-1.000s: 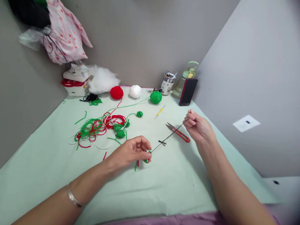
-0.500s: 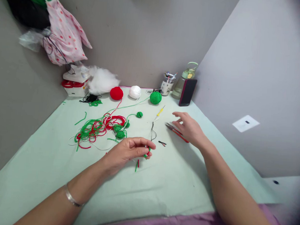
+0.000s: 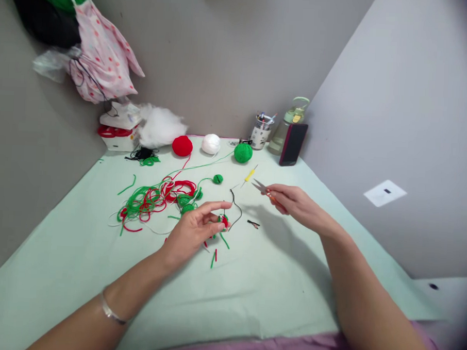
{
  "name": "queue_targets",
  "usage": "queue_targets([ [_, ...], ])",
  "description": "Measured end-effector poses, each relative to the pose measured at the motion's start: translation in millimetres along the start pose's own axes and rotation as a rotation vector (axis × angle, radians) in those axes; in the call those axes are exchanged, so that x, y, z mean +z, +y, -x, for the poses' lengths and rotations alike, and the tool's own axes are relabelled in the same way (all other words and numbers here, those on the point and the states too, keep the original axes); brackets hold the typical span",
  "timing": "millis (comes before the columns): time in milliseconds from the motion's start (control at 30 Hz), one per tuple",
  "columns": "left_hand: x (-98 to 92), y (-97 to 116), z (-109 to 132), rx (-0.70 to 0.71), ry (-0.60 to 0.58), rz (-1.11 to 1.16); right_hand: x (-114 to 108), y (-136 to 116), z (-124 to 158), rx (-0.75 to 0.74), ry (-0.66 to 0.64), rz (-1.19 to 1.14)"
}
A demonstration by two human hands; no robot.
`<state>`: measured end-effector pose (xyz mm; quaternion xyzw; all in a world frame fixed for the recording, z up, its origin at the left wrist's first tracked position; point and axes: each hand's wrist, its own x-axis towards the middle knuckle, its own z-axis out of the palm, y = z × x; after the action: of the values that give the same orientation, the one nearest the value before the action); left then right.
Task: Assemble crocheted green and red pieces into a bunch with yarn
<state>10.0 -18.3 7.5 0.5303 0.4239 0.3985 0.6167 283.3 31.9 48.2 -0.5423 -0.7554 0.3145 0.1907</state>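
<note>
Left of centre, a tangle of red and green yarn (image 3: pixel 151 200) lies spread on the pale green cloth (image 3: pixel 271 280), apart from the spot where the hands work. At the centre the left hand (image 3: pixel 194 230) pinches a small red-and-green crocheted piece (image 3: pixel 223 221) at its fingertips, seemingly raised so the black thread (image 3: pixel 236 208) arcs free above it. Right of centre the right hand (image 3: pixel 294 203) is closed on red thread snips (image 3: pixel 261 187), blades aimed left toward that thread.

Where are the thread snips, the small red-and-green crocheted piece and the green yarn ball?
thread snips (image 3: pixel 259 186), head view, on the bare metal blades.
red-and-green crocheted piece (image 3: pixel 224 221), head view, on its red part.
green yarn ball (image 3: pixel 242 152), head view, on its middle.
</note>
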Motion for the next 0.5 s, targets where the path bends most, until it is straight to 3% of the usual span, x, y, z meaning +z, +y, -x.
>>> queue_targets([
  [167, 1.5, 2, 0, 0.008, 0.022, -0.019, 17, -27, 10, -0.160, -0.247, -0.130],
  [333, 1.0, 0, 1, 0.004, -0.015, -0.014, 35, -32, 7, -0.143, -0.234, -0.079],
  [500, 0.7, -1, 1, 0.013, -0.027, -0.006, 39, -29, 7, -0.166, -0.230, -0.089],
])
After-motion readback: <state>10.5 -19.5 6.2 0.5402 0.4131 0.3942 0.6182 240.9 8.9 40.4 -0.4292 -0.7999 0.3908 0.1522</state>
